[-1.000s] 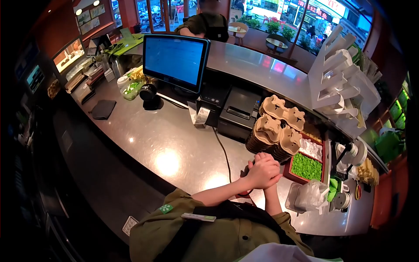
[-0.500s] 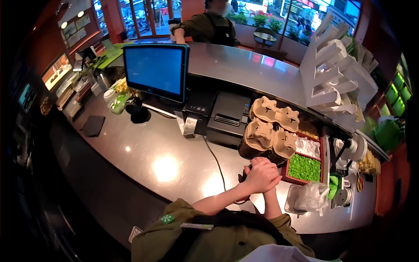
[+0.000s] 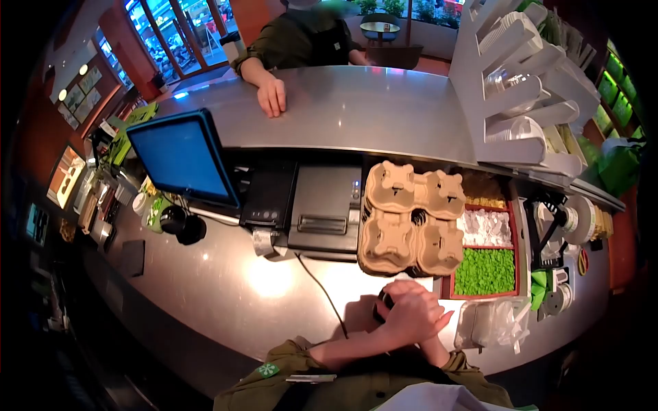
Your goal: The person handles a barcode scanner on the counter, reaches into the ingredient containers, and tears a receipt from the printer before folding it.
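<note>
My left hand (image 3: 408,314) is clasped over my right hand (image 3: 439,322) just above the counter, close in front of my body. The fingers of both hands are folded together, and the right hand is mostly covered. Just left of them, a black rounded object (image 3: 380,309) is partly hidden; I cannot make out what it is. Beyond my hands lies a stack of brown cardboard cup carriers (image 3: 414,218). To the right is a red-edged box (image 3: 448,288) with bright green, white and yellowish small packets. Nearer me stands a clear plastic container (image 3: 474,326) with plastic bags.
Left of the carriers are a black receipt printer (image 3: 325,212), another black machine (image 3: 266,198) and a tilted monitor (image 3: 181,157). A cable (image 3: 319,282) crosses the metal counter (image 3: 226,301). A white rack (image 3: 497,130) holds lids. Across the raised ledge (image 3: 384,109), a person rests a hand.
My view has shifted, bringing the counter and carriers closer. My hands stay clasped. The person opposite now leans nearer, with one hand laid further forward on the ledge.
</note>
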Motion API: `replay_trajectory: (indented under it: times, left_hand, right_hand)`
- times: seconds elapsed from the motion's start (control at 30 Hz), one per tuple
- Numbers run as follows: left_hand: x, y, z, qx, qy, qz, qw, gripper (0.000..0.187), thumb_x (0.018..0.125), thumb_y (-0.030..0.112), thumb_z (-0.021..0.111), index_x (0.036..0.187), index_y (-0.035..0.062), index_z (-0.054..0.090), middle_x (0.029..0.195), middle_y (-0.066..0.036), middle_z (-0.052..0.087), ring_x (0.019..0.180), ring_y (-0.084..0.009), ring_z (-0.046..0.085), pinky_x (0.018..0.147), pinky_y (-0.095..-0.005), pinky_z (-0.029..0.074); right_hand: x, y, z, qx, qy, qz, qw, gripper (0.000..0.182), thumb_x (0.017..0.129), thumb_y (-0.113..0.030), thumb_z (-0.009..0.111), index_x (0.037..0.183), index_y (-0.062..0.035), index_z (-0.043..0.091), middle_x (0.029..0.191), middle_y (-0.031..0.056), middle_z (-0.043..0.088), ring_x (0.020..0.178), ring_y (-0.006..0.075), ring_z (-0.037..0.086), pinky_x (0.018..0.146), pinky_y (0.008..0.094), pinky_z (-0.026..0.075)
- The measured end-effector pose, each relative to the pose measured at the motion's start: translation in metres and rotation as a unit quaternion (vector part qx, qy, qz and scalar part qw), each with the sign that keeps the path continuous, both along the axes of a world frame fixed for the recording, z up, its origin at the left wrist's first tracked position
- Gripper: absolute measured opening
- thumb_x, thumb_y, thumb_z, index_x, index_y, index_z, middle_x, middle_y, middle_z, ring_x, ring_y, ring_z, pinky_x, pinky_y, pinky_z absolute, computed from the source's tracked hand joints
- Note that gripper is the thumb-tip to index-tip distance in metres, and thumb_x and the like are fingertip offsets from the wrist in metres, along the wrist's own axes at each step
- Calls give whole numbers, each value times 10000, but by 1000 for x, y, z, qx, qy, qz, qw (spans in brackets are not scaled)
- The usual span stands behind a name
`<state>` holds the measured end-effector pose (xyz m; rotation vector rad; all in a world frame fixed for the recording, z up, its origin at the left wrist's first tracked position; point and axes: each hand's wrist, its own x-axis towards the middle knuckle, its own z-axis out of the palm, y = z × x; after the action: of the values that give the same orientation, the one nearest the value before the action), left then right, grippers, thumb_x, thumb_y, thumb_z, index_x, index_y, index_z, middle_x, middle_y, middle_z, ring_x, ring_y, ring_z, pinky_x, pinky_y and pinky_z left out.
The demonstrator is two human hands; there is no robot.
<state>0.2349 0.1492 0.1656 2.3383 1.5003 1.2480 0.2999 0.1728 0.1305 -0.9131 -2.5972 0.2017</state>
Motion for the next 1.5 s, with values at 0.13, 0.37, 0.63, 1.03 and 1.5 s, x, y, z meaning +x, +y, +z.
replay_trajectory:
  times: [0.13, 0.37, 0.63, 1.03, 1.5]
  left_hand:
    - [2, 5, 0, -13, -27, -13, 999, 283, 717, 259, 645, 537, 79, 521, 591, -45, 506, 617, -221, 537, 643, -325, 438]
    - [5, 6, 1, -64, -28, -43, 997, 287, 752, 236, 643, 548, 88, 506, 598, -30, 509, 624, -186, 544, 655, -284, 435]
    - [3, 11, 5, -68, -46, -30, 996, 284, 764, 254, 620, 553, 81, 539, 573, -38, 519, 620, -190, 545, 663, -286, 439]
    - [0, 12, -6, -51, -50, -2, 997, 331, 780, 310, 573, 567, 59, 605, 579, -98, 562, 634, -279, 576, 668, -392, 457]
    - [-8, -2, -19, -37, 8, 54, 998, 276, 737, 324, 605, 633, 71, 642, 690, -48, 612, 742, -242, 581, 734, -373, 451]
  right_hand:
    - [3, 0, -7, -26, 29, 9, 999, 399, 667, -313, 593, 930, -25, 509, 920, 120, 521, 930, 269, 496, 877, 367, 372]
    - [11, -1, -26, -61, 61, 20, 996, 526, 631, -316, 619, 1056, -14, 547, 1059, 123, 556, 1062, 275, 490, 965, 372, 342]
    - [15, 4, -26, -117, 79, 52, 989, 482, 655, -330, 608, 1028, -26, 584, 1110, 102, 549, 1096, 268, 470, 963, 358, 350]
    - [4, -9, -4, -21, 20, 40, 999, 480, 678, -376, 600, 1008, -28, 582, 1069, 104, 551, 1040, 272, 486, 918, 363, 368]
    - [0, -23, 2, 77, -39, 9, 996, 488, 704, -430, 591, 985, -32, 580, 1020, 107, 553, 975, 275, 505, 866, 369, 390]
